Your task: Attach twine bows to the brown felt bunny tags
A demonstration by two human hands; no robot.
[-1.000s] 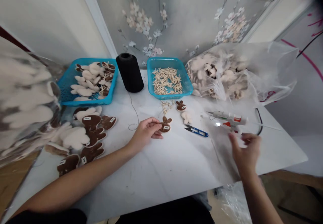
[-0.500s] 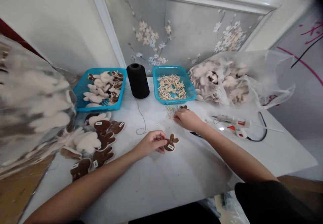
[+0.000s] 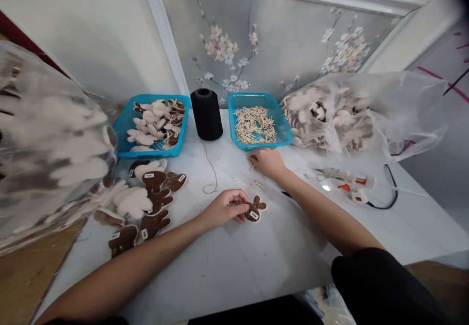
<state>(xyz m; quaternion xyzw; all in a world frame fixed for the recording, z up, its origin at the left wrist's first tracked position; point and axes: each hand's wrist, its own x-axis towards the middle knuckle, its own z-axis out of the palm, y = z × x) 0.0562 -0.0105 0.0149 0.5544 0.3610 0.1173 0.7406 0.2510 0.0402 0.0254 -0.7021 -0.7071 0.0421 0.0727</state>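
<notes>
My left hand (image 3: 230, 206) rests on the table with thumb and fingers closed on the edge of a brown rabbit-shaped plush piece (image 3: 252, 212). The piece has two ears, a pale rim and a small white label. My right hand (image 3: 268, 162) is in front of the blue basket (image 3: 264, 146) of short pale sticks (image 3: 255, 125). Its fingers are pinched together, with a short pale stick (image 3: 252, 167) showing at the fingertips. A few loose sticks (image 3: 258, 184) lie on the table between my hands.
At the left are a blue basket (image 3: 146, 154) of plush pieces, loose brown pieces (image 3: 154, 181) and a clear bag (image 3: 54, 134). A black thread cone (image 3: 207, 115) stands between the baskets. At right are a second bag (image 3: 340, 119) and a glue gun (image 3: 348, 176) with a cord.
The view has shifted slightly. My right hand has moved a little away from me, and a few sticks now lie apart, closer to the plush piece. My left hand keeps its hold.
</notes>
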